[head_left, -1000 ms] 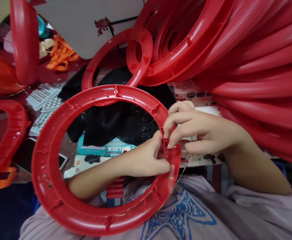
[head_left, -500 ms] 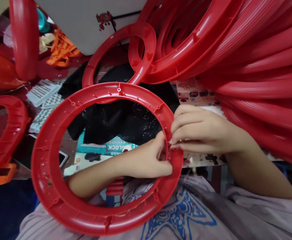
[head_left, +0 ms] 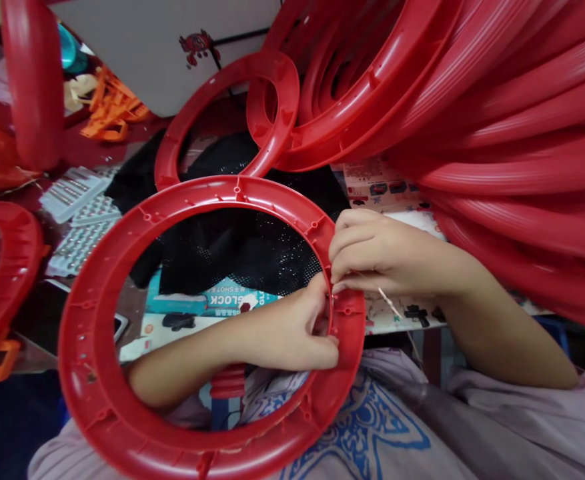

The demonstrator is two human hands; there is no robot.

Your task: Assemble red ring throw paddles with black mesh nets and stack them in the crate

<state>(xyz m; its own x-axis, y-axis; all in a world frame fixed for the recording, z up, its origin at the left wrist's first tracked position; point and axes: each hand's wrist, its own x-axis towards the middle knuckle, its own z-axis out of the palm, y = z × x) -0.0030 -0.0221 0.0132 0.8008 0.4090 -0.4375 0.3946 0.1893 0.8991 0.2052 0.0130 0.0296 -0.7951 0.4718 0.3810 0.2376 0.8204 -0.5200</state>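
Observation:
A large red plastic ring (head_left: 92,313) leans against my lap, its ribbed inner face towards me. My left arm passes through the ring's opening, and my left hand (head_left: 297,330) is closed, pinching the ring's right inner edge. My right hand (head_left: 377,257) is closed too, with its fingertips pinched at the same spot from outside. A thin pale string (head_left: 389,303) trails down from under my right fingers. The exact point where both hands meet is hidden by the fingers.
A big stack of red rings (head_left: 497,113) fills the right and top. More red rings (head_left: 267,107) lean behind, another ring (head_left: 2,273) lies at left. Black mesh cloth (head_left: 242,247), toy boxes (head_left: 222,303), grey trays (head_left: 75,193), orange parts (head_left: 109,113) lie on the table.
The ring has shifted slightly lower and left. My right fingers have drawn the pale string out to the right; both hands stay pinched at the ring's right edge.

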